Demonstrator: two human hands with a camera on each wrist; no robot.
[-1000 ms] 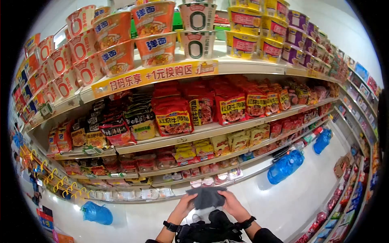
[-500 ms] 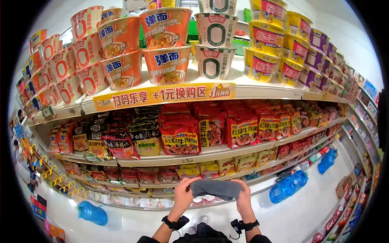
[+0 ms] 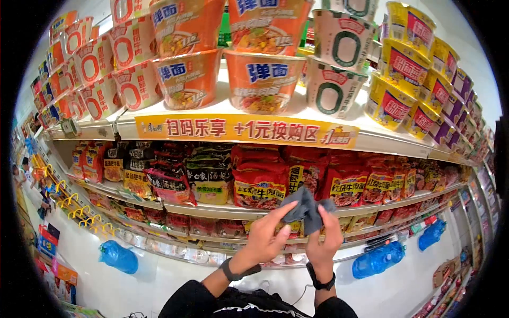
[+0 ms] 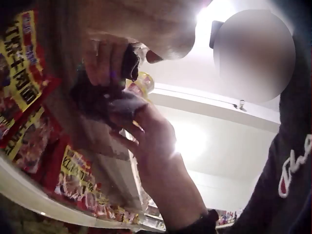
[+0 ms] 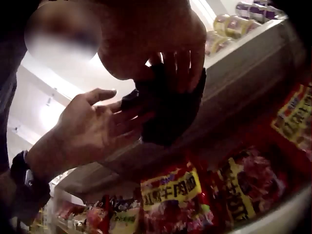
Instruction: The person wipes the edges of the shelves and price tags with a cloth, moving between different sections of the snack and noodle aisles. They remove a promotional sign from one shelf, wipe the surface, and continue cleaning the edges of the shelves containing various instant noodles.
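Observation:
A crumpled dark grey cloth (image 3: 306,211) is held up between both hands in front of the noodle shelves. From the left, the left hand (image 3: 266,237) touches it with nearly straight fingers, the thumb standing apart. On the other side the right hand (image 3: 324,243) grips the cloth between thumb and bent fingers. The right wrist view shows the left hand (image 5: 90,122) with its fingers spread against the dark cloth (image 5: 168,107). In the left wrist view the right hand (image 4: 158,141) holds the cloth's near side (image 4: 109,102).
Stacked noodle cups (image 3: 265,79) line the top shelf above a yellow banner (image 3: 246,130). Red noodle packets (image 3: 260,185) fill the shelf behind the hands. Blue-wrapped bottles (image 3: 379,259) stand on the floor, with another blue bundle (image 3: 119,256) at left.
The cloth went from stretched flat between both hands to bunched up, and both hands rose and came closer together. The left fingers straightened. The head view shifted nearer the shelves.

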